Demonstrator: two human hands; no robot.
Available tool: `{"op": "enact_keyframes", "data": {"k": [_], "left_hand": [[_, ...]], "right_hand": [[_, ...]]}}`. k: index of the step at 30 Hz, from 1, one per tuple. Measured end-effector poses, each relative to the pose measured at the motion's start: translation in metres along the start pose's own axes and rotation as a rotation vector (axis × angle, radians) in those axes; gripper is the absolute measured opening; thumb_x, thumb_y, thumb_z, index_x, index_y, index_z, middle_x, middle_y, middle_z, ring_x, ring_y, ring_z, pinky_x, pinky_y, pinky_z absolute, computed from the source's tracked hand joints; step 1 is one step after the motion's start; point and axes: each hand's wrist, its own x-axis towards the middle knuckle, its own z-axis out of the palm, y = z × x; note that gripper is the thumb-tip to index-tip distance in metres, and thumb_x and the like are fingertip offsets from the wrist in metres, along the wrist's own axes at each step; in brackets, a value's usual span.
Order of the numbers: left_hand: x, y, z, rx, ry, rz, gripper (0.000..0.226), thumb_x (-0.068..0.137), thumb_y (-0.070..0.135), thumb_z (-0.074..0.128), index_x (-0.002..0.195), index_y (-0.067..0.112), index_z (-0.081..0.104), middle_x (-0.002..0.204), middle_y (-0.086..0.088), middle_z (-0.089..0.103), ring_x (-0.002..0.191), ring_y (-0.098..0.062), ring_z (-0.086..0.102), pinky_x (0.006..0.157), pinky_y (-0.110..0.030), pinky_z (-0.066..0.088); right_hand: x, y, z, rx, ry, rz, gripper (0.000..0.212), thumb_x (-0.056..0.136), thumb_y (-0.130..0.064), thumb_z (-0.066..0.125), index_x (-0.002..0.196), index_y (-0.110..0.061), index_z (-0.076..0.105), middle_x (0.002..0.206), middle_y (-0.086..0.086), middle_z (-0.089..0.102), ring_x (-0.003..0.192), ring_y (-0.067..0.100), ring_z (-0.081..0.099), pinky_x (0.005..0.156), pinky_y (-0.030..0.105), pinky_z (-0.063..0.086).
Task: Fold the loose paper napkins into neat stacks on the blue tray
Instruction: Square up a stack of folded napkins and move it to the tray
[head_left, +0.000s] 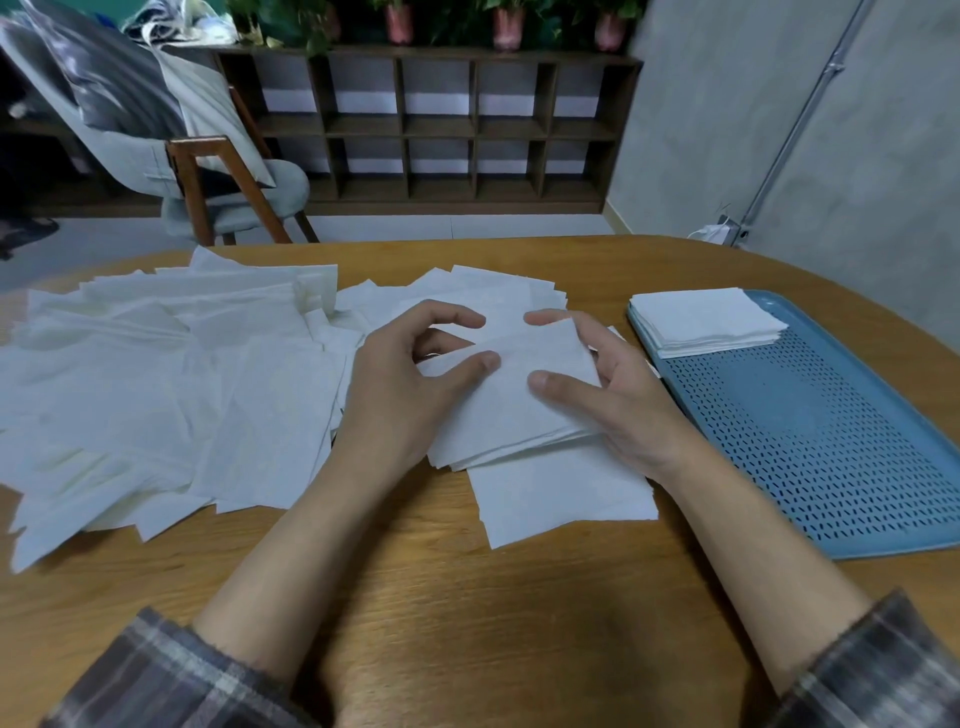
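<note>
Folded white paper napkin (519, 410), just left of blue perforated plastic tray (831, 467): pinched between curled left hand (410, 384) and right hand (618, 400); advisable to square edges, then crease firmly.

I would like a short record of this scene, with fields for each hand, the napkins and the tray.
left hand: pinches the left side of the folded napkin
right hand: holds its right side, thumb on top
loose napkins: spread heap on the table, left of the hands
blue tray: at the right, perforated floor
stack: one neat pile in the tray's far left corner
</note>
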Motion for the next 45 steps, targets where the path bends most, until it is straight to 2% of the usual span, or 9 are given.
{"op": "enact_keyframes", "data": {"k": [7, 13, 17, 22, 26, 29, 32, 39, 45], "left_hand": [[0.000, -0.002, 0.003, 0.006, -0.040, -0.024, 0.024, 0.086, 0.029, 0.088, 0.105, 0.034, 0.075, 0.085, 0.012, 0.077, 0.095, -0.002, 0.071, 0.088, -0.028, 0.052], [0.001, -0.004, 0.003, 0.051, -0.061, -0.007, 0.023, 0.085, 0.029, 0.088, 0.104, 0.034, 0.075, 0.089, 0.013, 0.075, 0.093, -0.001, 0.069, 0.084, -0.017, 0.049], [0.001, -0.006, 0.004, 0.141, -0.003, 0.060, 0.021, 0.091, 0.038, 0.081, 0.111, 0.037, 0.074, 0.115, 0.019, 0.068, 0.108, 0.003, 0.062, 0.084, -0.010, 0.046], [0.003, 0.000, -0.002, -0.090, -0.087, -0.040, 0.013, 0.099, 0.031, 0.073, 0.110, 0.032, 0.080, 0.106, 0.015, 0.078, 0.104, -0.003, 0.070, 0.088, -0.028, 0.055], [0.004, -0.002, 0.000, -0.077, -0.016, -0.051, 0.011, 0.097, 0.023, 0.076, 0.103, 0.026, 0.084, 0.101, 0.018, 0.080, 0.103, 0.000, 0.070, 0.089, -0.029, 0.057], [0.002, -0.007, 0.004, -0.015, 0.048, 0.032, 0.011, 0.096, 0.023, 0.078, 0.104, 0.027, 0.084, 0.103, 0.017, 0.079, 0.106, 0.002, 0.069, 0.091, -0.024, 0.056], [-0.005, -0.009, 0.011, 0.224, 0.079, 0.338, 0.014, 0.093, 0.021, 0.081, 0.107, 0.023, 0.080, 0.112, 0.010, 0.068, 0.111, -0.008, 0.064, 0.089, -0.017, 0.047], [-0.025, -0.009, 0.033, 0.368, -0.645, 0.360, 0.023, 0.082, 0.044, 0.088, 0.096, 0.029, 0.076, 0.093, 0.014, 0.066, 0.090, -0.006, 0.061, 0.076, -0.022, 0.047], [-0.029, -0.012, 0.037, 0.460, -0.697, 0.391, 0.011, 0.084, 0.042, 0.075, 0.090, 0.033, 0.072, 0.093, 0.016, 0.066, 0.092, -0.004, 0.060, 0.082, -0.036, 0.053]], "right_hand": [[0.000, 0.001, 0.001, 0.007, -0.041, 0.004, 0.065, 0.094, -0.011, 0.078, 0.145, -0.042, 0.053, 0.137, 0.007, 0.069, 0.128, 0.031, 0.065, 0.110, 0.060, 0.050], [-0.001, -0.001, 0.003, -0.040, -0.014, -0.021, 0.062, 0.099, -0.005, 0.071, 0.144, -0.044, 0.053, 0.135, 0.002, 0.069, 0.121, 0.028, 0.069, 0.099, 0.048, 0.058], [-0.001, -0.005, 0.001, 0.036, -0.005, -0.053, 0.062, 0.098, 0.000, 0.068, 0.140, -0.042, 0.053, 0.126, 0.001, 0.073, 0.112, 0.028, 0.073, 0.090, 0.045, 0.062], [-0.001, -0.008, -0.003, 0.130, 0.002, -0.050, 0.057, 0.097, 0.004, 0.066, 0.136, -0.033, 0.050, 0.110, 0.009, 0.076, 0.098, 0.028, 0.075, 0.080, 0.040, 0.063], [0.000, -0.006, -0.007, -0.009, 0.002, -0.080, 0.038, 0.093, -0.001, 0.075, 0.118, -0.029, 0.071, 0.118, -0.007, 0.072, 0.116, 0.017, 0.067, 0.096, 0.033, 0.053], [-0.001, -0.005, -0.006, -0.168, 0.002, -0.069, 0.027, 0.094, 0.000, 0.073, 0.110, -0.020, 0.080, 0.117, -0.013, 0.078, 0.121, 0.002, 0.065, 0.101, 0.015, 0.045], [0.002, -0.003, -0.008, -0.253, 0.117, -0.090, 0.028, 0.094, 0.006, 0.070, 0.111, -0.014, 0.081, 0.114, -0.014, 0.079, 0.117, -0.004, 0.066, 0.095, 0.006, 0.042], [0.007, 0.004, -0.017, -0.267, 0.254, -0.105, 0.032, 0.093, 0.005, 0.069, 0.110, -0.019, 0.082, 0.115, -0.016, 0.078, 0.118, -0.002, 0.066, 0.099, 0.012, 0.046], [0.008, 0.005, -0.015, -0.255, 0.251, -0.096, 0.034, 0.093, 0.004, 0.069, 0.108, -0.024, 0.082, 0.116, -0.019, 0.077, 0.119, -0.002, 0.065, 0.104, 0.018, 0.046]]}}
